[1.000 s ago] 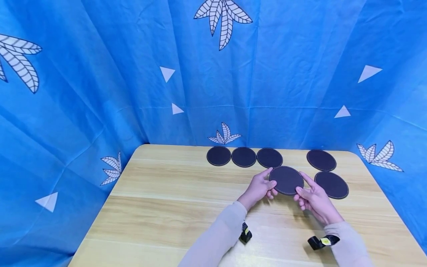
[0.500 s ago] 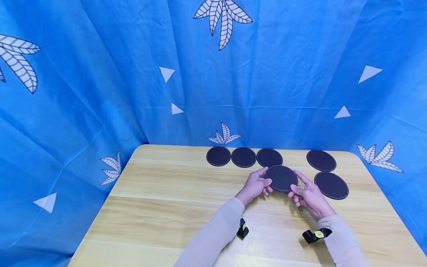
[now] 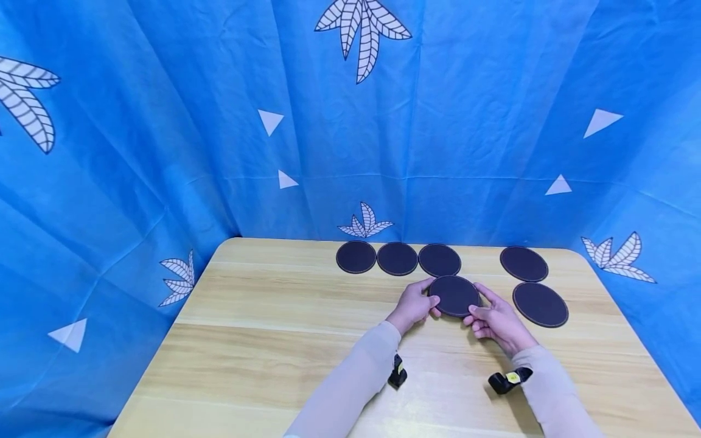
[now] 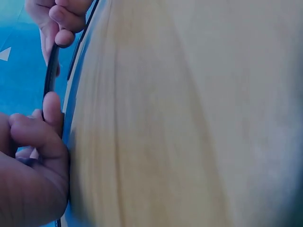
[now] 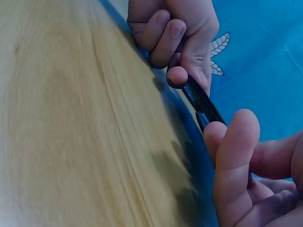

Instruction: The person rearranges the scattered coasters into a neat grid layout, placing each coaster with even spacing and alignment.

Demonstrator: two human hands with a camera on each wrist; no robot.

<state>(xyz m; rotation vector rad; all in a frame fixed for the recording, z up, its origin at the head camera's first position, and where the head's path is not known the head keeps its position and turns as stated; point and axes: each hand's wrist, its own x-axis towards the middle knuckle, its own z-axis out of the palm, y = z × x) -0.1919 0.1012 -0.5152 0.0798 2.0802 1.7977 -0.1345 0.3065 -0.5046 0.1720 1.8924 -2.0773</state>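
Observation:
A round black coaster (image 3: 454,296) with a stitched rim is held between both hands, just over the table. My left hand (image 3: 413,305) pinches its left edge, thumb on top and fingers underneath. At the opposite edge, my right hand (image 3: 498,320) pinches it the same way. The two wrist views show the coaster nearly edge-on, as a thin dark rim (image 5: 208,105) between the fingertips of both hands. In the head view its far edge comes right up to the near edge of a coaster (image 3: 440,260) lying flat behind it.
Two more black coasters, a left one (image 3: 356,257) and a middle one (image 3: 397,258), continue that row along the table's back edge. On the right lie a back coaster (image 3: 524,263) and a front coaster (image 3: 540,304). A blue patterned curtain (image 3: 350,134) hangs behind the wooden table (image 3: 263,340).
Both hands have carried the held coaster leftward and lower, closer to the table and in front of the row's right-hand coaster. The coasters lying on the table have stayed put.

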